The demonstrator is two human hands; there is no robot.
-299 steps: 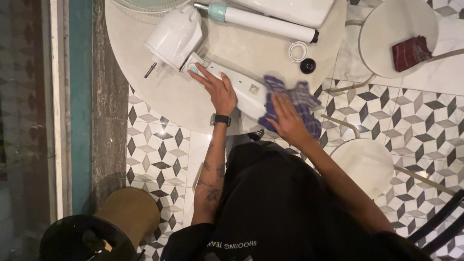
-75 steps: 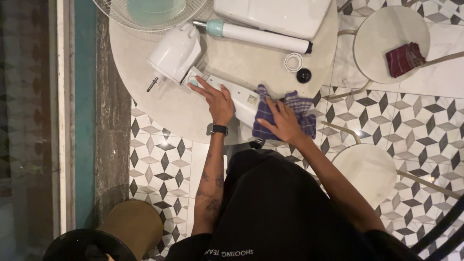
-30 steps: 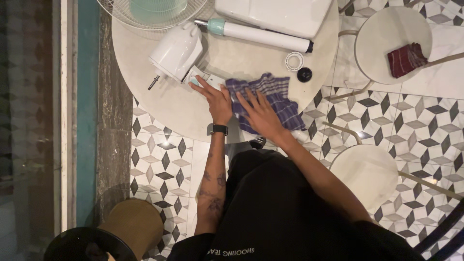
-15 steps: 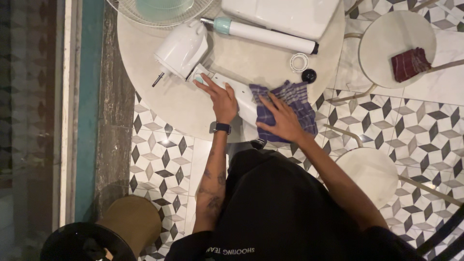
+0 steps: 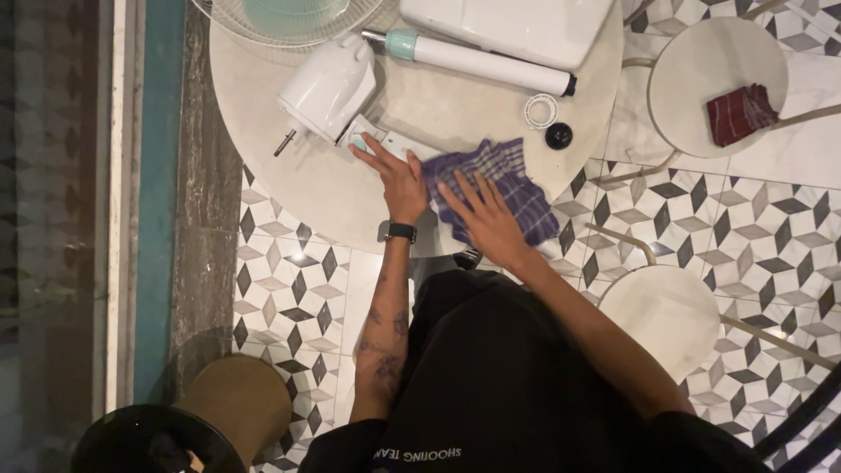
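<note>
Left hand [image 5: 400, 180] steadies the long white plastic fan column [image 5: 385, 144]; right hand [image 5: 486, 219], fingers spread flat, presses a purple checked cloth [image 5: 499, 175]. Overhanging the round marble tabletop [image 5: 307, 188], the column could slip off under a hard wipe.

The left hand [image 5: 399, 173] lay flat on a long white fan part [image 5: 385, 143] at the near edge of the round table [image 5: 324, 188], fingers spread. Just to its right, the right hand [image 5: 487, 216] pressed a purple checked cloth [image 5: 504, 171] down over the same part — palm flat, fingers splayed. Farther off lay a white motor housing [image 5: 328, 88], a white pole [image 5: 477, 60] with a mint end, a white ring [image 5: 540, 110] and a black knob [image 5: 558, 135]. On a small stool [image 5: 701, 61] to the right sat a dark red cloth [image 5: 740, 114].
</note>
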